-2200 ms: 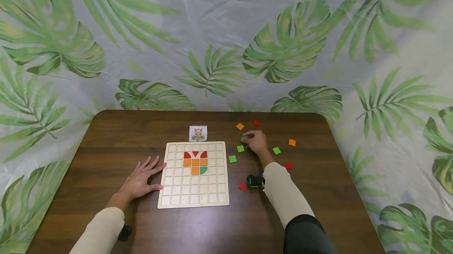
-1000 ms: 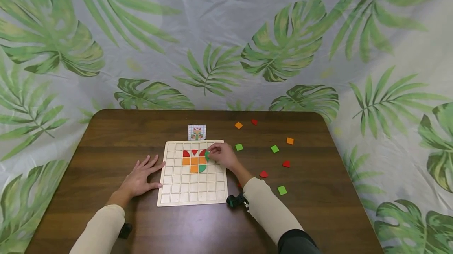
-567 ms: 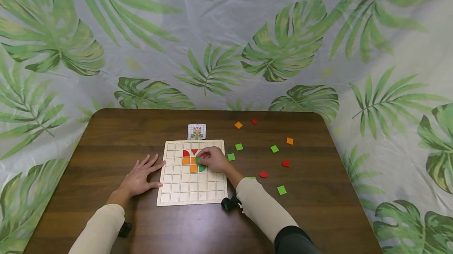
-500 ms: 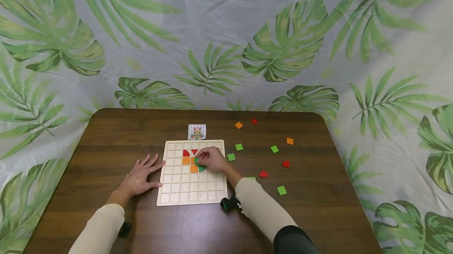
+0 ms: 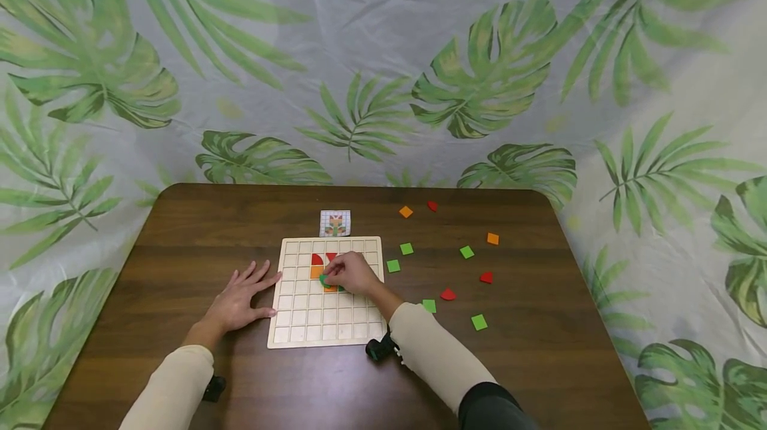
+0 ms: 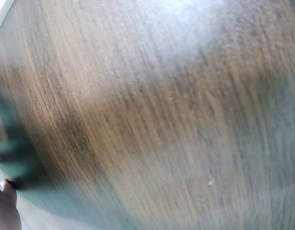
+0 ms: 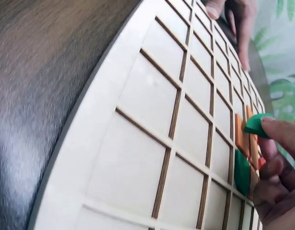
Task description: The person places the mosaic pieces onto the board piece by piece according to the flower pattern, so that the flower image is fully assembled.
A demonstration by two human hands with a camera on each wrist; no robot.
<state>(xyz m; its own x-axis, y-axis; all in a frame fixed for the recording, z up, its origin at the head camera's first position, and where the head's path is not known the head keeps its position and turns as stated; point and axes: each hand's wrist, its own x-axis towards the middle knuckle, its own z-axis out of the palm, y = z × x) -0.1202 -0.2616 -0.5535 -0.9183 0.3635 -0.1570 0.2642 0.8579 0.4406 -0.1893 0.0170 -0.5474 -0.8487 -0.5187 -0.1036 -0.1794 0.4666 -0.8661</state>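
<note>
Between thumb and fingertips, my right hand (image 5: pixel 355 274) pinches a green rounded tile (image 7: pixel 256 124) just above the wooden grid board (image 5: pixel 299 320). In the right wrist view, another green rounded tile (image 7: pixel 241 172) sits in the board beside orange tiles (image 7: pixel 242 136). A red quarter-round tile (image 5: pixel 316 259) and an orange square (image 5: pixel 316 272) show left of my right hand, which hides part of the pattern. My left hand (image 5: pixel 236 303) rests on the table with fingers spread, its thumb and index finger at the board's left edge.
A small printed pattern card (image 5: pixel 335 223) lies behind the board. To the right are scattered several green squares (image 5: pixel 393 265), orange squares (image 5: pixel 493 238) and red tiles (image 5: pixel 447 294). The dark wooden table (image 5: pixel 539 363) meets a leaf-print cloth (image 5: pixel 383 84) at the back.
My right hand has carried the green rounded tile from the table right of the board leftward over the pattern, most recently toward the orange tiles' lower left. My left hand stays in place.
</note>
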